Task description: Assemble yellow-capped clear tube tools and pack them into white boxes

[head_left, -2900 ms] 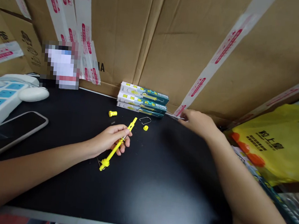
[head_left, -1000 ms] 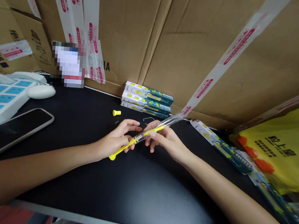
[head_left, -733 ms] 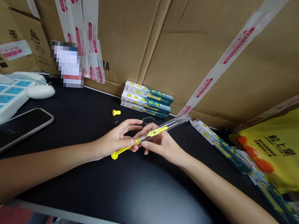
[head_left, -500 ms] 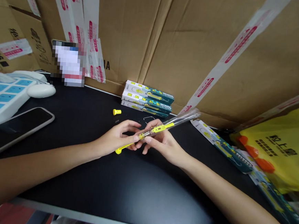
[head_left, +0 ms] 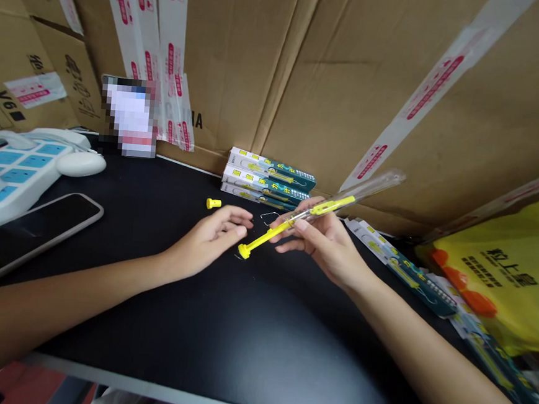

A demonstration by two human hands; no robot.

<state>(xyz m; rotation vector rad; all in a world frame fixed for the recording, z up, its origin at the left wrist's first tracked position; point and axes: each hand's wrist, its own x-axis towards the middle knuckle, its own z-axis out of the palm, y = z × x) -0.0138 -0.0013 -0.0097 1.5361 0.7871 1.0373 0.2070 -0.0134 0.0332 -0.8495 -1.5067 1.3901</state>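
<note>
A clear tube (head_left: 378,184) with a yellow plastic piece (head_left: 332,205) inside slants up to the right, held by my right hand (head_left: 327,241). From its lower left end sticks a yellow rod (head_left: 261,239) with a round flanged tip. My left hand (head_left: 215,235) is just left of that tip, apart from it, fingers curled loosely with nothing between them. A small yellow cap (head_left: 213,204) lies on the black table (head_left: 249,337) behind my left hand. Near my right fingertips lies a bent wire hook (head_left: 268,216).
Stacked small boxes (head_left: 266,180) stand against a cardboard wall (head_left: 243,57). A phone (head_left: 29,233) and a white power strip (head_left: 24,167) are on the left. More narrow boxes (head_left: 404,265) and a yellow bag (head_left: 502,264) lie on the right.
My left hand has let go of the yellow rod and its fingers have loosened. My right hand has carried the tube right and slightly up. The view has shifted slightly.
</note>
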